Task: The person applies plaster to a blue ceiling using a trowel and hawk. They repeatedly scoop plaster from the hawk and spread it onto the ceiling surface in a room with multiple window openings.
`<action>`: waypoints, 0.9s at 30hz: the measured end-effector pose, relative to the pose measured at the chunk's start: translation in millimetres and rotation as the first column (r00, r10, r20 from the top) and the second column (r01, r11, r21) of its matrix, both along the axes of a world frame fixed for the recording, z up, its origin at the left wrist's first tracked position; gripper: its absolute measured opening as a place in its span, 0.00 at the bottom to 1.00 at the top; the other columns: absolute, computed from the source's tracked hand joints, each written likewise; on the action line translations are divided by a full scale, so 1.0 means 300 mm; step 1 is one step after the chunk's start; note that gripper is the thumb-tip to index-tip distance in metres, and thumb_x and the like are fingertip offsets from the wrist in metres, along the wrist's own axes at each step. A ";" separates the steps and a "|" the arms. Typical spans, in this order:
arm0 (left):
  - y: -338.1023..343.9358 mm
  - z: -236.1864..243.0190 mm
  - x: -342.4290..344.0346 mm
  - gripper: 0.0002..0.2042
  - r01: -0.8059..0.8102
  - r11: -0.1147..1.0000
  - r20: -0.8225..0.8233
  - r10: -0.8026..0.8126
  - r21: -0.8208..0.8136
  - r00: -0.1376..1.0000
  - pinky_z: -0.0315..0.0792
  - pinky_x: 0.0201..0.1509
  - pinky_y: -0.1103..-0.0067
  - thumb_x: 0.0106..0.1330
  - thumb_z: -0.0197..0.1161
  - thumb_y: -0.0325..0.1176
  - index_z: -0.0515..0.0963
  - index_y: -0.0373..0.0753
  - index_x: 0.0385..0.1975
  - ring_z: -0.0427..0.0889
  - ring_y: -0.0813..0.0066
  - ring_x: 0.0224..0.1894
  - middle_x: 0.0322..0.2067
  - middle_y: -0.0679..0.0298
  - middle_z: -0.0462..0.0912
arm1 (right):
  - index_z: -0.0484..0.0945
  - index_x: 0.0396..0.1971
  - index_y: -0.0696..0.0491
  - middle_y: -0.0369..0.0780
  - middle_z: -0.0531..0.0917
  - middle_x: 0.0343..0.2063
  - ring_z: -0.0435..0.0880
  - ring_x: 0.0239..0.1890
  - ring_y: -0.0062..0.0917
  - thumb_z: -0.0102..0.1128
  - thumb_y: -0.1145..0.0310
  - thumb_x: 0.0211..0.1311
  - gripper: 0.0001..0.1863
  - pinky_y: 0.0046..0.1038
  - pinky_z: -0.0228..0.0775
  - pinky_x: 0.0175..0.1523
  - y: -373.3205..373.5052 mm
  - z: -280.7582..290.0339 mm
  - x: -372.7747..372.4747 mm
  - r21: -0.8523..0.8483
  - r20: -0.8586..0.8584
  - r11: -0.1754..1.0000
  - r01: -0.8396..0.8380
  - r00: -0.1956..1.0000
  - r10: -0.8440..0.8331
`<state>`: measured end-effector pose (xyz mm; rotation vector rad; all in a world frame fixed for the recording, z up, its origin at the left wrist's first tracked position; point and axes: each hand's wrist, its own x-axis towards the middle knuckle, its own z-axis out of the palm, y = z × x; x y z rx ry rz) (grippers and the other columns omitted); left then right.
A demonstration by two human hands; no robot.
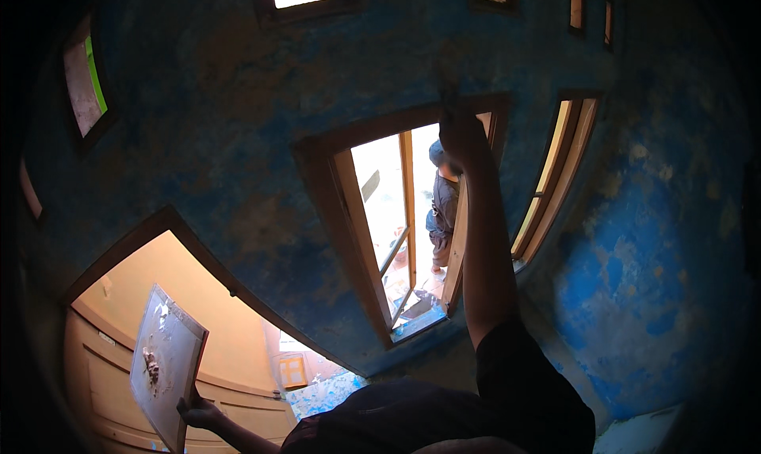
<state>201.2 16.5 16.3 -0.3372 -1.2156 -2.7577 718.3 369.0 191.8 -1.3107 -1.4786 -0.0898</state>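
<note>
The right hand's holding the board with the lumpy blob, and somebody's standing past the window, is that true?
Not the right hand: the head view shows the left hand holding the board with the lumpy blob. Somebody is standing past the window.

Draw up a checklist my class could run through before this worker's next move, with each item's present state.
1. Left hand grips the pale, flat rectangular board at its edge: ok.
2. Pale, lumpy material sits on the board: ok.
3. Right hand raised toward the patchy blue wall: ok.
4. Tool in the right hand: cannot tell, too dark.
5. Good light around the right hand: not ok, deep shadow.
6. Nobody visible through the brown-framed rectangular window: not ok, a dark-clothed person shows.
</note>
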 end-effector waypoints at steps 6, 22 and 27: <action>-0.014 -0.045 -0.016 0.20 -0.095 0.985 -0.219 0.062 -0.142 0.974 0.68 0.43 0.62 0.55 0.45 0.37 0.62 0.19 0.33 0.66 0.47 0.41 0.39 0.43 0.63 | 0.67 0.42 0.54 0.32 0.68 0.09 0.65 0.08 0.13 0.50 0.70 0.49 0.17 0.16 0.57 0.13 -0.245 -0.427 0.054 -0.267 -0.495 0.736 -0.622 0.744 0.449; -0.055 -0.163 -0.188 0.25 -0.086 0.985 -0.663 -0.036 -0.150 0.748 0.66 0.42 0.56 0.56 0.44 0.49 0.60 0.25 0.33 0.64 0.40 0.42 0.40 0.37 0.59 | 0.61 0.48 0.56 0.41 0.72 0.23 0.67 0.18 0.17 0.49 0.75 0.46 0.24 0.18 0.60 0.23 -0.627 -0.699 0.001 -0.416 -0.700 0.503 -0.758 0.620 0.354; -0.076 -0.172 -0.222 0.23 -0.078 0.984 -0.703 -0.060 -0.162 0.709 0.66 0.42 0.55 0.57 0.43 0.47 0.60 0.27 0.35 0.64 0.40 0.41 0.40 0.38 0.60 | 0.62 0.47 0.57 0.44 0.73 0.28 0.70 0.25 0.22 0.50 0.74 0.45 0.24 0.21 0.62 0.33 -0.678 -0.717 -0.014 -0.434 -0.651 0.507 -0.745 0.648 0.395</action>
